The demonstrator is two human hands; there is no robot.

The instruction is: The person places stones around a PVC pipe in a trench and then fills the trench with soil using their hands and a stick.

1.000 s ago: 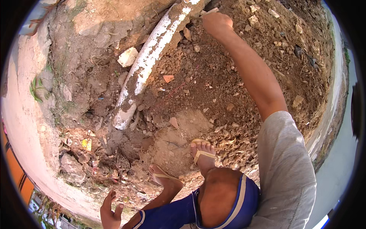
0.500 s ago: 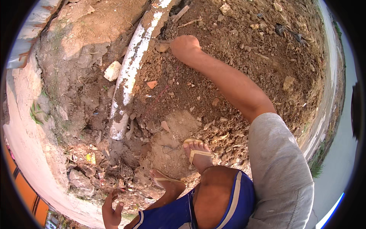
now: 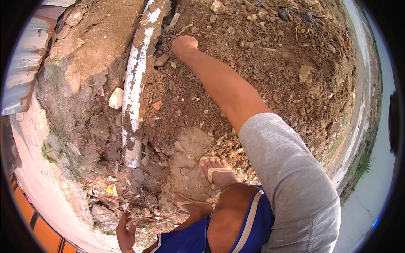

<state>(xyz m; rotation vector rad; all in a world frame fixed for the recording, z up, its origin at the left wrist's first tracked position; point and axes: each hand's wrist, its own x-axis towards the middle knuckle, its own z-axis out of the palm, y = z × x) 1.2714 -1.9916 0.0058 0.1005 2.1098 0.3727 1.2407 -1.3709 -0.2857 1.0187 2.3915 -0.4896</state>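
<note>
My right hand (image 3: 184,45) is stretched out over loose brown soil, closed in a fist just right of a long pipe (image 3: 134,90). The pipe is white with mud smeared over it and lies partly sunk in the ground. What the fist holds, if anything, is hidden. A brown stone (image 3: 161,60) lies just below the fist, and a thin twig (image 3: 184,29) lies just beyond it. At the lower left, my left hand (image 3: 125,235) hangs open beside my knee, fingers apart and nothing in them.
An orange shard (image 3: 157,105) and a pale stone (image 3: 116,98) lie near the pipe. Rusty sheet metal (image 3: 26,63) stands at the upper left. My sandalled feet (image 3: 218,170) rest on a packed patch of earth. Black plastic (image 3: 306,17) lies at the upper right.
My right fist has moved up and away, past the brown stone, and stays closed. The view has shifted, so the pipe stands more upright. My left hand stays open at the lower left.
</note>
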